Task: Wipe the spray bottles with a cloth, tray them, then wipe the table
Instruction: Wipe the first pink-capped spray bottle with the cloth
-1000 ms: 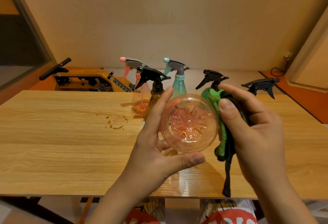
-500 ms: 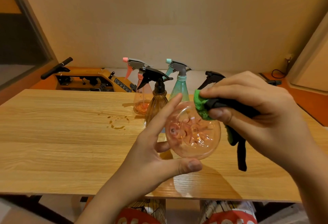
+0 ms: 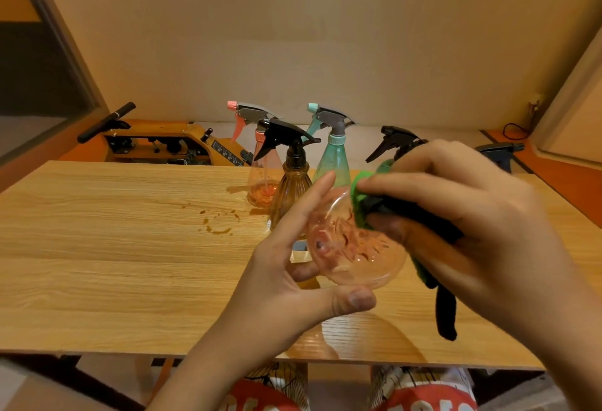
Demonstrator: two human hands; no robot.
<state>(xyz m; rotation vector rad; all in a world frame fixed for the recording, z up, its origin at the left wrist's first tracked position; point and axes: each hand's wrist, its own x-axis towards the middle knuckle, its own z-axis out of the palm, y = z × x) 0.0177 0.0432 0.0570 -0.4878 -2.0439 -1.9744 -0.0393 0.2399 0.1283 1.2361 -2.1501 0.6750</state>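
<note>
My left hand grips a clear pinkish spray bottle tipped so its round base faces me, above the wooden table. My right hand holds a green and black cloth pressed against the upper right of that base; a black end of the cloth hangs down. Behind stand three upright spray bottles: a pink one with a pink nozzle, an amber one with a black trigger, and a teal one. A black trigger shows above my right hand, its bottle hidden.
Brown liquid drops in a ring mark the table left of the bottles. A yellow machine with a black handle lies on the floor beyond the far edge. Another dark sprayer head shows at far right. My knees are under the near edge.
My right hand swung the cloth from the bottle's right side up over the base and now rubs its upper right part. The left hand keeps its grip, tilting the bottle slightly.
</note>
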